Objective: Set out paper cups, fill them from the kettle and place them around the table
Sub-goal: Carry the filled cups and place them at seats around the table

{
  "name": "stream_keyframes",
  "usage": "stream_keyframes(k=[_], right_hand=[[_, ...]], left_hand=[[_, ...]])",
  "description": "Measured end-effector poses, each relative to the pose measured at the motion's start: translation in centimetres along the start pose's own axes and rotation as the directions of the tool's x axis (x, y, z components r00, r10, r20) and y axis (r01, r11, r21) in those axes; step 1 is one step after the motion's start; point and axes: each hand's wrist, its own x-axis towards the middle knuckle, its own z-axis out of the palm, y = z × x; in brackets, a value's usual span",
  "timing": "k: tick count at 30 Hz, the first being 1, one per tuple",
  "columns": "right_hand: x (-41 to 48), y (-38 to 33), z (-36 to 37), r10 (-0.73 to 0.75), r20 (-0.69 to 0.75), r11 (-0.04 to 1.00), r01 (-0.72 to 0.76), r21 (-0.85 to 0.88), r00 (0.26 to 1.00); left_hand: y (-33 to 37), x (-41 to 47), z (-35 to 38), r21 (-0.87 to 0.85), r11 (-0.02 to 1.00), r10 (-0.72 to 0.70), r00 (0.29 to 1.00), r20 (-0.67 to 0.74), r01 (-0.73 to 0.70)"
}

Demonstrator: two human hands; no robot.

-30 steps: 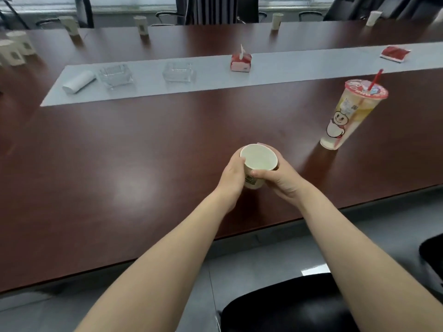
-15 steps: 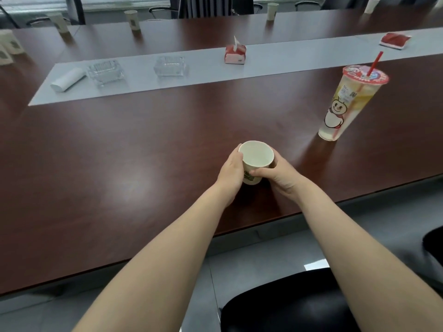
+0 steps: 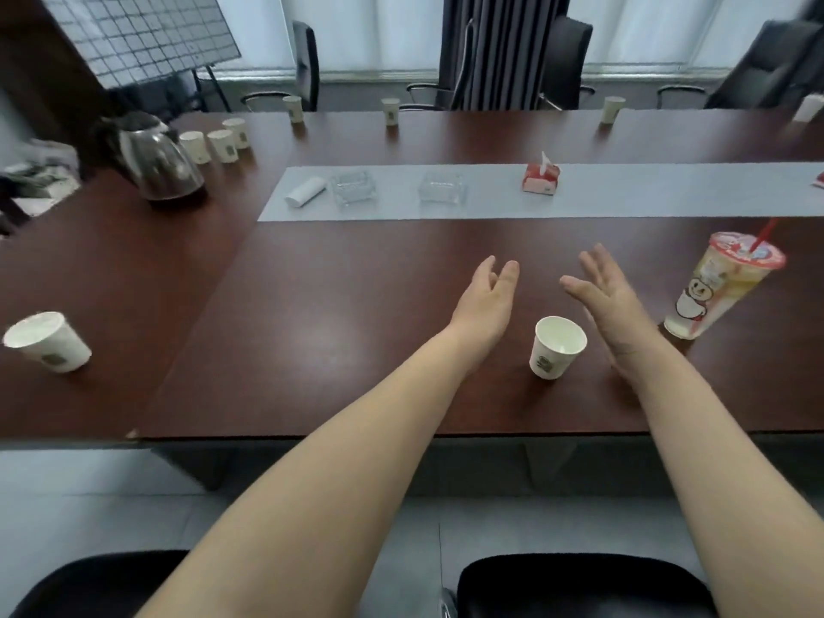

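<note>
Head view: paper cup (image 3: 557, 347), probably filled, light, crushable, grasp mid-wall; between splayed, empty left hand (image 3: 486, 301) and right hand (image 3: 617, 307).

One head-worn wide-angle view looks forward and down from the near edge of the bench (image 3: 312, 350), across it toward the chairs (image 3: 564, 60) and windows beyond. The forearms reach in from below, close to the lens.

A plastic drink cup (image 3: 722, 289) with a red straw is seen right of the fingers. Beyond the fingers, two glass ashtrays (image 3: 353, 187), a white roll (image 3: 306, 191) and a red tissue pack (image 3: 540, 177) are laid on a grey runner (image 3: 624, 194).
</note>
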Motion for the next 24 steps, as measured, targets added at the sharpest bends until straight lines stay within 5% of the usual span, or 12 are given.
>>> stream_keyframes(k=[15,24], right_hand=[[-22.7,-14.1,26.3,-0.091,0.433,0.996,0.082,0.038,0.897],[-42.9,-17.1,47.3,-0.014,0.646,0.997,-0.039,0.067,0.764]], left_hand=[[2.8,-29.6,-24.1,0.052,0.983,0.181,0.903,-0.39,-0.174],[-4.3,-54.2,-41.0,0.15,0.986,0.151,0.791,-0.592,-0.076]])
